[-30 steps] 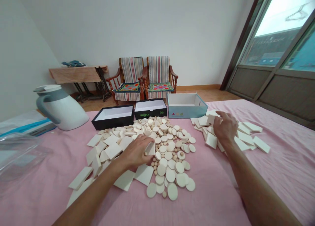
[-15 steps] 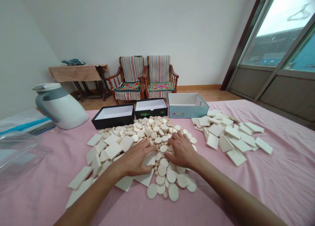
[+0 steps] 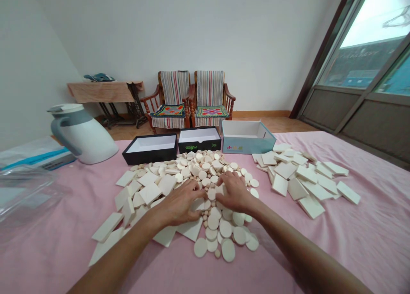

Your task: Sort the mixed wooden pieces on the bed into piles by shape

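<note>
A large pile of pale wooden pieces lies in front of me, with round discs (image 3: 226,228) in the middle, small wooden beads (image 3: 205,218) among them and square tiles (image 3: 150,193) on the left. My left hand (image 3: 181,202) rests on the pile's left side, thumb apart from its curved fingers, over a square tile (image 3: 198,205). My right hand (image 3: 236,193) lies on the discs opposite, thumb and fingers apart. Between the two hands a round disc (image 3: 212,194) shows near my right thumb. The fingertips of both hands are partly hidden among the pieces.
Behind the pile stand two black boxes (image 3: 150,154) (image 3: 200,145) and a light blue box (image 3: 248,147). More square tiles (image 3: 312,187) are heaped on the right. A white jug (image 3: 85,136) and a clear plastic container (image 3: 28,191) are at left, on the pink sheet (image 3: 368,157).
The view has shifted slightly, moving everything a little to the right. My hands have drawn slightly closer together, and a disc now shows more plainly between them.
</note>
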`<state>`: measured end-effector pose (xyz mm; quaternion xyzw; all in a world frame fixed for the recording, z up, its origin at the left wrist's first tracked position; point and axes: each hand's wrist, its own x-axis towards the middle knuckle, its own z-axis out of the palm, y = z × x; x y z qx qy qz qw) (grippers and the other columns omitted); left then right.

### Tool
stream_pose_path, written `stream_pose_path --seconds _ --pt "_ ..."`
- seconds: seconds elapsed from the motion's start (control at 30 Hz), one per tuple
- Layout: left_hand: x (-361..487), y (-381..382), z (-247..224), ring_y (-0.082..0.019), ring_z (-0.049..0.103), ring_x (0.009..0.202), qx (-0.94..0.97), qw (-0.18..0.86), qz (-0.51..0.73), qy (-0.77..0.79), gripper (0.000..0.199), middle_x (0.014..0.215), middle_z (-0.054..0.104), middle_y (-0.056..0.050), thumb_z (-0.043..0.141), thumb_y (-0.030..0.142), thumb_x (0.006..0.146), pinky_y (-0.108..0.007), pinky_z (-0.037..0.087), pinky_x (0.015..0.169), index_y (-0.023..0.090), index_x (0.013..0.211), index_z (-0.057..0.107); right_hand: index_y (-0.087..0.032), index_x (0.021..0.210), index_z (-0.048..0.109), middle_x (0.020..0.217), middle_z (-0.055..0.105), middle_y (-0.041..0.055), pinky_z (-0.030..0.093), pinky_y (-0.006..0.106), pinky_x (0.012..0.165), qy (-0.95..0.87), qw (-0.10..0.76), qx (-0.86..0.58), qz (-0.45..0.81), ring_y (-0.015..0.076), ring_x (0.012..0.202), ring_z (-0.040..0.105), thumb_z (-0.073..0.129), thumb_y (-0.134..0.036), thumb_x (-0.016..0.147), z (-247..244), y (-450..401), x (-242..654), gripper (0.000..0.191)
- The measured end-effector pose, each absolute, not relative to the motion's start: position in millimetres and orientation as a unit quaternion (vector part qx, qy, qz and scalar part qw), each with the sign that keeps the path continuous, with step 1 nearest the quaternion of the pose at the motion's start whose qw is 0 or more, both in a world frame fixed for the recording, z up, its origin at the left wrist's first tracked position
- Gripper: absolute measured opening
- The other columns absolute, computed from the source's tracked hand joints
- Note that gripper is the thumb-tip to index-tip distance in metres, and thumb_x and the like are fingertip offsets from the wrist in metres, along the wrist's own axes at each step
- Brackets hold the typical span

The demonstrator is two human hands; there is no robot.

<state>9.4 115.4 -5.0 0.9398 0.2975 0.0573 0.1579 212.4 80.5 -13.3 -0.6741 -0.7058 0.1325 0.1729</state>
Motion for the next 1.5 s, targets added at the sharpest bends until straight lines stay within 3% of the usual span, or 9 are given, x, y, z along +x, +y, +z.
stream_pose_path --seconds 0.2,0.33,0.53,0.63,0.8,1.0,1.17,1.3,1.5 --pt "9 114 -2 -0.022 0.05 0.099 0.938 0.163 0.057 0.299 0.033 0.1 0.051 -0.002 0.065 0.022 0.073 -0.034 0.041 0.087 0.028 0.105 0.06 -0.018 0.09 0.059 0.087 0.064 0.0034 0.034 0.033 0.078 -0.691 0.247 -0.65 0.197 0.0185 0.083 0.054 0.051 -0.014 0.07 -14 83 212 0.022" --pt "8 114 2 -0.023 0.051 0.101 0.936 0.165 0.068 0.302 0.038 0.105 0.053 -0.003 0.065 0.023 0.073 -0.035 0.042 0.088 0.026 0.11 0.057 -0.019 0.097 0.062 0.087 0.066 0.0035 0.039 0.029 0.07 -0.657 0.36 -0.626 0.218 0.0174 0.078 0.057 0.05 -0.014 0.068 -19 91 218 0.032" --pt "6 120 3 -0.025 0.05 0.108 0.923 0.171 0.109 0.327 0.045 0.113 0.055 -0.006 0.066 0.029 0.073 -0.038 0.041 0.093 0.022 0.116 0.053 -0.018 0.075 0.061 0.072 0.064 0.0007 0.041 0.025 0.06 -0.602 0.457 -0.594 0.276 0.014 0.067 0.056 0.047 -0.015 0.068 -29 102 231 0.016" --pt "8 122 1 -0.024 0.052 0.105 0.904 0.19 0.147 0.354 0.047 0.113 0.057 -0.007 0.066 0.03 0.072 -0.038 0.044 0.09 0.021 0.116 0.052 -0.018 0.07 0.059 0.069 0.063 0.0001 0.041 0.024 0.059 -0.607 0.456 -0.594 0.267 0.0133 0.066 0.055 0.051 -0.018 0.07 -32 103 237 0.008" --pt "14 121 0 -0.02 0.059 0.09 0.849 0.278 0.219 0.392 0.031 0.101 0.06 -0.006 0.064 0.03 0.073 -0.034 0.051 0.075 0.018 0.1 0.054 -0.017 0.084 0.062 0.079 0.065 0.0022 0.042 0.025 0.062 -0.638 0.493 -0.536 0.251 0.0131 0.072 0.056 0.052 -0.024 0.081 -19 97 247 0.012" --pt "19 122 -1 -0.021 0.062 0.097 0.771 0.461 0.281 0.339 0.03 0.105 0.064 -0.007 0.057 0.037 0.084 -0.035 0.052 0.084 0.016 0.105 0.059 -0.022 0.117 0.06 0.098 0.067 0.0037 0.043 0.026 0.07 -0.731 0.437 -0.464 0.244 0.0133 0.082 0.058 0.055 -0.019 0.084 -6 80 236 0.034" --pt "22 120 -1 -0.02 0.065 0.083 0.727 0.522 0.282 0.346 0.036 0.089 0.07 -0.004 0.061 0.048 0.081 -0.033 0.055 0.075 0.017 0.099 0.065 -0.02 0.098 0.067 0.089 0.065 0.0029 0.043 0.028 0.075 -0.749 0.425 -0.466 0.206 0.0141 0.082 0.056 0.059 -0.016 0.081 -9 77 229 0.019" --pt "26 116 -4 -0.019 0.065 0.074 0.703 0.546 0.284 0.356 0.046 0.083 0.069 -0.004 0.061 0.059 0.078 -0.03 0.056 0.062 0.016 0.095 0.067 -0.021 0.097 0.066 0.086 0.059 0.0016 0.042 0.028 0.074 -0.744 0.419 -0.484 0.194 0.0136 0.08 0.053 0.061 -0.013 0.078 -10 72 231 0.021" --pt "30 110 -10 -0.022 0.068 0.082 0.717 0.527 0.282 0.359 0.05 0.093 0.069 -0.008 0.053 0.059 0.085 -0.032 0.057 0.071 0.014 0.104 0.066 -0.019 0.087 0.06 0.083 0.057 -0.0001 0.04 0.022 0.061 -0.738 0.388 -0.501 0.233 0.0106 0.069 0.05 0.061 -0.018 0.076 0 52 247 0.011"
